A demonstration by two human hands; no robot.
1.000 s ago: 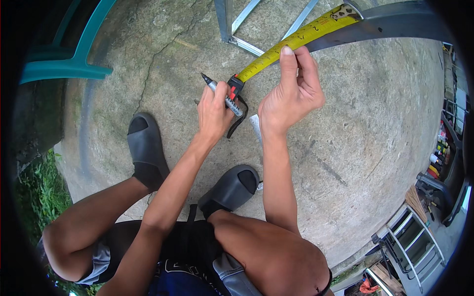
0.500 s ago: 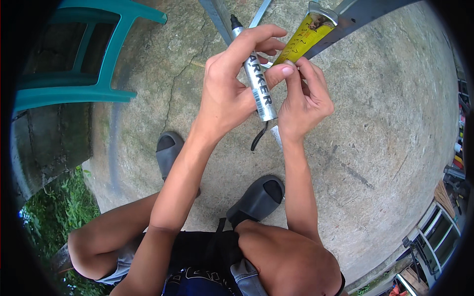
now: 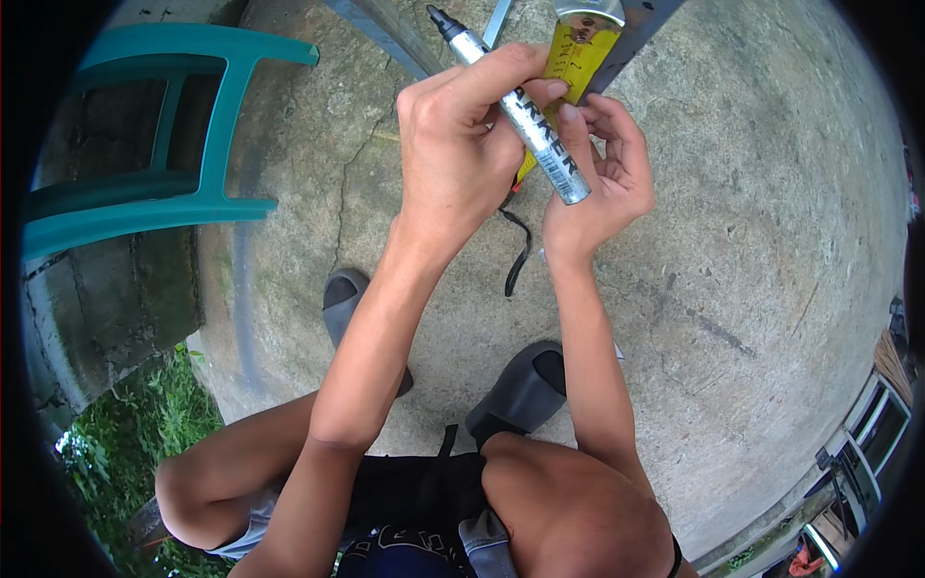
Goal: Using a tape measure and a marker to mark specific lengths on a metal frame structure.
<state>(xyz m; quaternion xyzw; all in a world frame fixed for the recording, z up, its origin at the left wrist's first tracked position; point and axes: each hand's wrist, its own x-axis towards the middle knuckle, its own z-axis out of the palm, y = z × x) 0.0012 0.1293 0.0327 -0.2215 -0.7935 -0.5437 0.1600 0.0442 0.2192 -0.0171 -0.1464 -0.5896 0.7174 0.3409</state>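
Note:
My left hand [image 3: 453,154] is closed around a silver marker [image 3: 542,135], which slants with its black tapered end up and to the left. That hand's thumb and fingertips also press at the edge of a yellow tape measure blade [image 3: 580,60]. My right hand [image 3: 599,183] pinches the blade from the other side, just below the left fingertips. The blade's metal end hook [image 3: 590,10] is at the top, against a dark metal bar [image 3: 641,34]. Most of the tape measure's case is hidden behind my hands; a black wrist strap [image 3: 518,258] hangs below them.
A teal plastic chair [image 3: 214,135] lies at the left. More metal bars [image 3: 390,39] reach in from the top over the cracked concrete floor [image 3: 732,241]. My grey slip-on shoes [image 3: 520,390] are below. Plants [image 3: 135,414] grow at lower left; a metal-framed item [image 3: 872,433] stands at lower right.
The marker has tilted further, its lower end swinging right across my right hand. Both hands are nearer the hook end of the blade, and the blade stands steeper. The strap now hangs more freely.

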